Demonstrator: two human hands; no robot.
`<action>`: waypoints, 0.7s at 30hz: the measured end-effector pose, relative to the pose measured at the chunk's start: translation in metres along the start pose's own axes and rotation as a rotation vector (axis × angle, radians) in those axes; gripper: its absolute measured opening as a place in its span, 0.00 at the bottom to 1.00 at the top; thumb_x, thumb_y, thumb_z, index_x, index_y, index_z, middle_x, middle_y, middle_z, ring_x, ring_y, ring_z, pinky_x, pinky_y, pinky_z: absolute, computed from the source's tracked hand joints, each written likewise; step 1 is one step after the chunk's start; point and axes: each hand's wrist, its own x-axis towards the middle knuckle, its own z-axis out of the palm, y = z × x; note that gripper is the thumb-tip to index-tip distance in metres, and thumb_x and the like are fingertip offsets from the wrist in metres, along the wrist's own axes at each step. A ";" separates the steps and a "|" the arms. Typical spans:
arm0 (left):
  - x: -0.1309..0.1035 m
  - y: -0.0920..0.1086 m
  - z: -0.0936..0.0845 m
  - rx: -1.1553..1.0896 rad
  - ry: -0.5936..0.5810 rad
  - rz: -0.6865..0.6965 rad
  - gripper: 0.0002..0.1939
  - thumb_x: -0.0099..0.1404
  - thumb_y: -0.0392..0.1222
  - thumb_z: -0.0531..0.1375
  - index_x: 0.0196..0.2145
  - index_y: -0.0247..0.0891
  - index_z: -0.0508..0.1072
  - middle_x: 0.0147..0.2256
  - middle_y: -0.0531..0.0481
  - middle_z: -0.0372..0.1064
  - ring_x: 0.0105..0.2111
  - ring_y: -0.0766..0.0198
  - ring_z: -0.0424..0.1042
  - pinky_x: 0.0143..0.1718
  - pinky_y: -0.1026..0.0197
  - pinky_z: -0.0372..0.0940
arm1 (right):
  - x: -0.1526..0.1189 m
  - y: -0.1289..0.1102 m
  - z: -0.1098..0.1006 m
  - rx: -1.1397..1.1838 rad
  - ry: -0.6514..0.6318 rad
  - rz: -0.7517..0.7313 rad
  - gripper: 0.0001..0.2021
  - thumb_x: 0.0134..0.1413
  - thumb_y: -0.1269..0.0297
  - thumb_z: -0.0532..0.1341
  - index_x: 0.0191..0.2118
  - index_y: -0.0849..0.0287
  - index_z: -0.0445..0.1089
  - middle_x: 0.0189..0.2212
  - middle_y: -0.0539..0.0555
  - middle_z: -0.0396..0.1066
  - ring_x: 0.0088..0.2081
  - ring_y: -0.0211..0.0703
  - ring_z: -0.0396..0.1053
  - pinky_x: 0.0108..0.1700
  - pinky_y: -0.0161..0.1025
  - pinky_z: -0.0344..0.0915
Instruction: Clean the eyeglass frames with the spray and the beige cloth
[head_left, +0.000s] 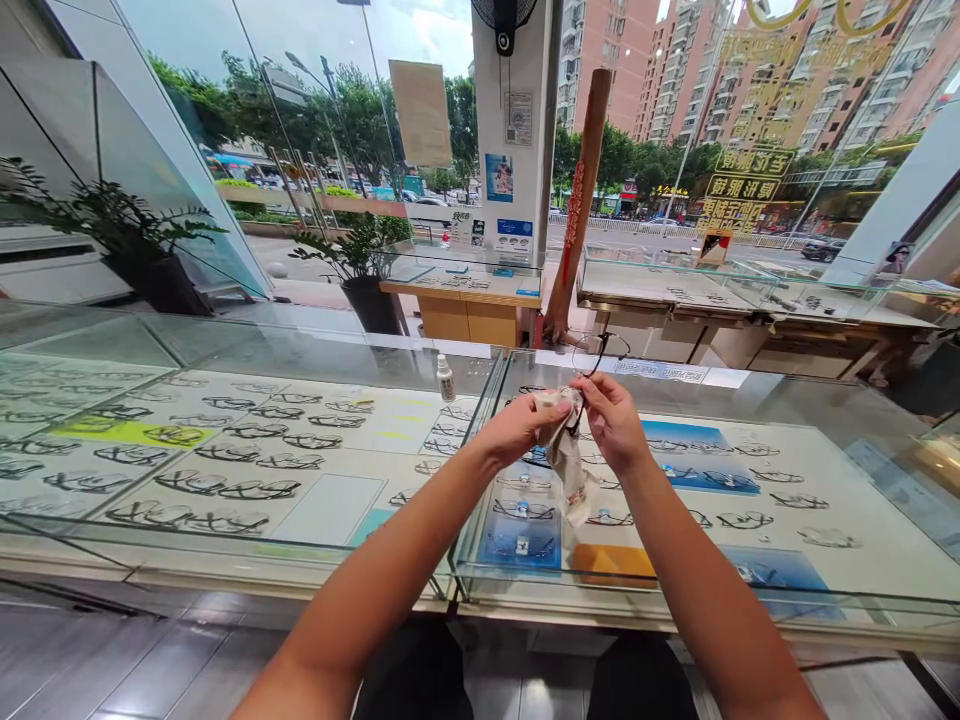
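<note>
My left hand (525, 425) is closed on a pale, crumpled cloth (568, 470) whose loose end hangs down over the glass case. Beside it, my right hand (609, 415) pinches a pair of eyeglasses (602, 350) with a thin dark frame. The lenses stick up above my fingers, and a dark temple arm runs down against the cloth. Both hands are close together, above the right-hand display case. A small white spray bottle (445, 378) stands upright on the glass to the left of my hands.
Under the glass tops, rows of eyeglass frames (285, 460) lie in the left case and more in the right case (840, 480). Farther back are a wooden post (581, 200), a potted plant (367, 260) and another display counter (480, 290) by the windows.
</note>
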 end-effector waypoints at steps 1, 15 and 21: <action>0.000 0.000 0.000 -0.007 0.019 -0.007 0.29 0.50 0.58 0.81 0.37 0.32 0.78 0.31 0.49 0.76 0.28 0.67 0.71 0.32 0.64 0.63 | 0.000 0.001 0.000 -0.005 -0.003 -0.012 0.16 0.44 0.50 0.81 0.33 0.52 0.82 0.36 0.48 0.79 0.42 0.39 0.72 0.48 0.34 0.69; -0.002 -0.001 0.003 0.244 0.200 0.098 0.36 0.46 0.60 0.81 0.39 0.37 0.68 0.31 0.56 0.68 0.29 0.68 0.64 0.33 0.63 0.55 | -0.004 0.001 0.008 0.048 0.034 -0.001 0.16 0.44 0.51 0.82 0.34 0.52 0.81 0.36 0.48 0.79 0.41 0.39 0.71 0.48 0.35 0.69; -0.006 -0.004 0.008 0.643 0.558 0.371 0.35 0.48 0.59 0.80 0.40 0.41 0.65 0.43 0.50 0.64 0.44 0.59 0.67 0.49 0.57 0.62 | -0.004 -0.002 0.009 0.053 0.043 0.015 0.16 0.45 0.51 0.81 0.33 0.54 0.80 0.35 0.49 0.77 0.39 0.38 0.70 0.45 0.35 0.68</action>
